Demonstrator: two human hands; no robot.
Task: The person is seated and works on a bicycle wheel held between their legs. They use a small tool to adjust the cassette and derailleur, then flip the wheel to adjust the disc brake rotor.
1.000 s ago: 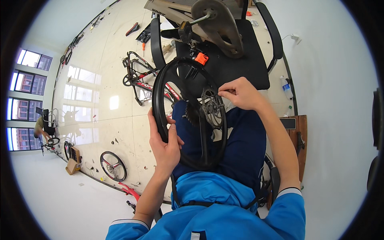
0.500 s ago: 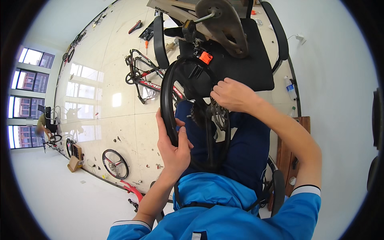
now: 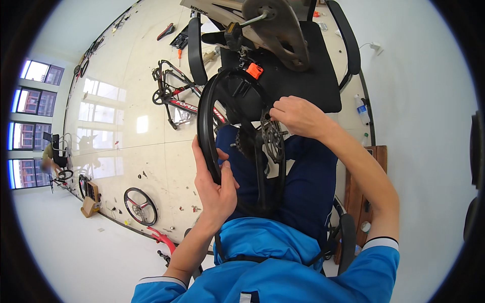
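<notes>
A black bicycle wheel (image 3: 204,113) stands on edge across my lap, its broad spokes meeting at the hub. My left hand (image 3: 216,189) grips the rim on its near left side, thumb inside and fingers around the outside. On the hub's right side is a metal brake disc (image 3: 273,142); a small toothed sprocket (image 3: 244,143) shows on the left. My right hand (image 3: 299,116) is closed, fingertips pinched together at the disc's upper edge. Whatever lies between those fingertips is too small or hidden to make out.
Ahead stands a black office chair (image 3: 316,76) bearing a bicycle part with a crank and an orange piece (image 3: 254,70). A bike frame (image 3: 182,103), another wheel (image 3: 141,206) and a saddle (image 3: 165,31) lie on the floor. A wooden box (image 3: 359,212) is at right.
My right hand has shifted slightly right, uncovering more of the brake disc. My left hand keeps its grip on the rim. The whole view has moved a little.
</notes>
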